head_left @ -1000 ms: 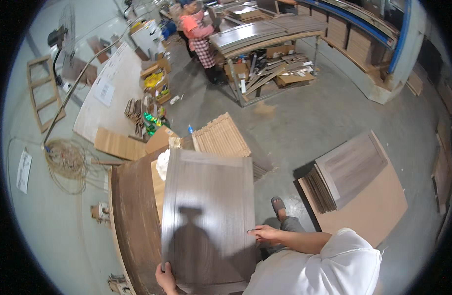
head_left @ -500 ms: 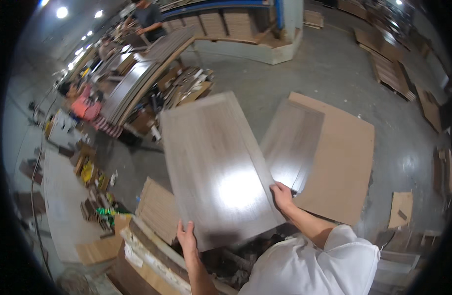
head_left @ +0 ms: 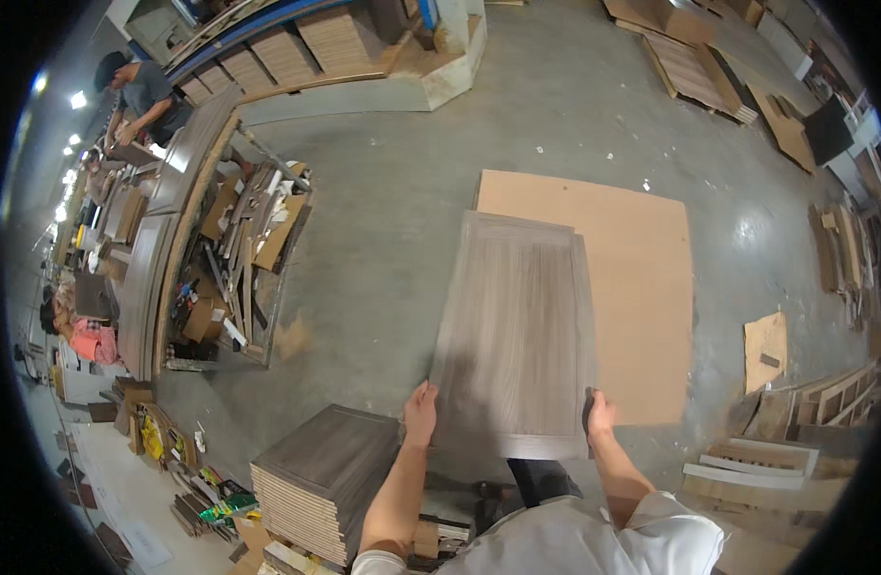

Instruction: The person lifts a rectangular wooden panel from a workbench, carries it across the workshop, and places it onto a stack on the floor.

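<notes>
A grey-brown wood-grain cabinet door [head_left: 515, 335] with a framed border is held out in front of me, one long side in each hand. My left hand [head_left: 420, 414] grips its left edge near the lower corner. On the opposite edge, my right hand [head_left: 601, 412] is closed round the lower right part. Beneath and beyond the door lies a large tan cardboard sheet [head_left: 642, 297] on the floor, partly covered by it in view. To the left of my left forearm stands a tall stack of similar doors [head_left: 330, 460].
A long workbench [head_left: 158, 259] at left holds panels, with scrap wood and cardboard [head_left: 244, 254] beneath. Several people work there, one in a dark shirt [head_left: 145, 96], another in pink [head_left: 91, 340]. Flattened cardboard and panels [head_left: 695, 72] lie far right; wooden frames [head_left: 834, 398] stand near right.
My view has turned toward the right. The door has swung right and down from its tilt, now hanging over the cardboard sheet. The stack of doors has come into fuller view.
</notes>
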The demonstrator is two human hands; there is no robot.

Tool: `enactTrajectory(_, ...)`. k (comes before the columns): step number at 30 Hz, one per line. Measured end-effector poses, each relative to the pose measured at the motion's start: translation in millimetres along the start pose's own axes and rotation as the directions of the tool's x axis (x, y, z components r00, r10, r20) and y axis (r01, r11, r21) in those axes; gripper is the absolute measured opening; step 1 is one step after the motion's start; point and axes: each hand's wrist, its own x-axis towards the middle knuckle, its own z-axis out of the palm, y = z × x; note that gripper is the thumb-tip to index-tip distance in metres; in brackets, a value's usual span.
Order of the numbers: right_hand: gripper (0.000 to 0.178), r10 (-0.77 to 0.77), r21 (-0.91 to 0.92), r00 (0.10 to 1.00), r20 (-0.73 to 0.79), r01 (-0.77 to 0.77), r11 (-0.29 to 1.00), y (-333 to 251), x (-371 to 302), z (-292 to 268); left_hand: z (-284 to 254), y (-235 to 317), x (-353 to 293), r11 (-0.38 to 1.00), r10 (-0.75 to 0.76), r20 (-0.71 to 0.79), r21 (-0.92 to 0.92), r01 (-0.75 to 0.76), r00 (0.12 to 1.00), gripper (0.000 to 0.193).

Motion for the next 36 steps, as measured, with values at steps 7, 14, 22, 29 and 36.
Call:
enactTrajectory(7,0.049,-0.039,-0.007,0.999,0.012,0.039,0.999,25,53,40,15,21,65,0.994,-0.103,0.035,-0.042,0.105,0.994,0.053)
enactTrajectory(14,0.048,0.006,-0.113,0.987,0.16,0.012,0.994,38,60,58,4,19,73,0.995,-0.101,0.184,0.028,0.097,0.978,0.057)
enactTrajectory(22,0.055,0.188,-0.464,0.89,0.416,0.03,0.885,129,51,46,6,-35,17,0.949,-0.03,0.351,-0.285,0.137,0.936,0.034)
enactTrajectory(29,0.029,0.18,-0.653,0.836,0.519,0.252,0.714,220,-7,61,-25,-192,-116,0.842,-0.259,0.283,-0.403,0.359,0.924,0.038)
enactTrajectory(36,0.025,0.011,-0.627,0.749,0.662,0.546,0.555,203,-56,82,-108,-352,-262,0.772,-0.592,0.052,-0.249,0.585,0.804,0.036)
